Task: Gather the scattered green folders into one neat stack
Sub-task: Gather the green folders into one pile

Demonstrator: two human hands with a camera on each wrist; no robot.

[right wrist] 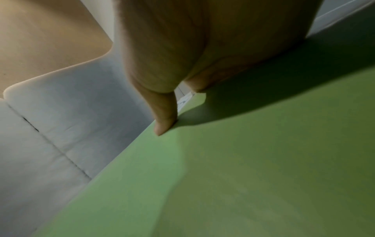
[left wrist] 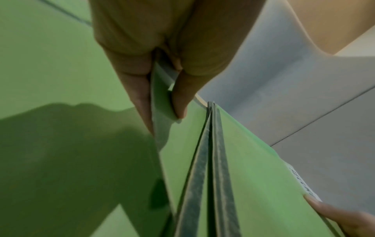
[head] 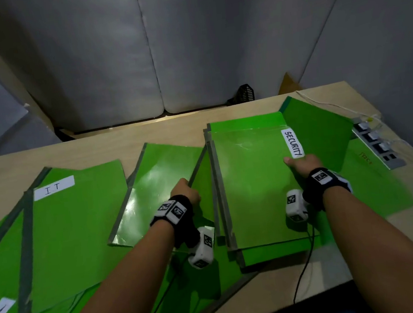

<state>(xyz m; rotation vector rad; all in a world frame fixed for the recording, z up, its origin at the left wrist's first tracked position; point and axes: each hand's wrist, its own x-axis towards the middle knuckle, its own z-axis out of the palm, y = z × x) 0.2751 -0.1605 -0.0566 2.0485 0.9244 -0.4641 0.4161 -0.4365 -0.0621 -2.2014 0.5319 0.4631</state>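
pinching the grey-taped spine edge of one green folder (head: 198, 183) between thumb and fingers, the left hand (head: 185, 194) holds it tilted up just left of the growing stack (head: 253, 189); the left wrist view shows the thumb (left wrist: 180, 96) on one face and the fingers (left wrist: 140, 96) on the other. the right hand (head: 305, 163) grips the right edge of the stack's top folder, thumb on top just below the white "security" label (head: 292, 143), the other fingers seemingly curled under and hidden.

judging by what lies around, the job looks perhaps a third done. between the two grips, three or so folders sit roughly squared, spines together on the left, though the lower ones jut out toward the person. still to gather: a glossy folder (head: 157, 188) just left of the left-hand pinch, the "it" folder (head: 78, 224) and several overlapping ones farther left, a dark-edged one under the left forearm, and at least two (head: 320, 137) fanned out beyond and beneath the right-hand grip, one partly under the stack.

the folders are thin, bright green card with grey tape along the spines and a slick sheen, some bearing white paper labels. all lie on a pale wooden table (head: 95, 149), with a power strip (head: 378, 145) right of the right hand.
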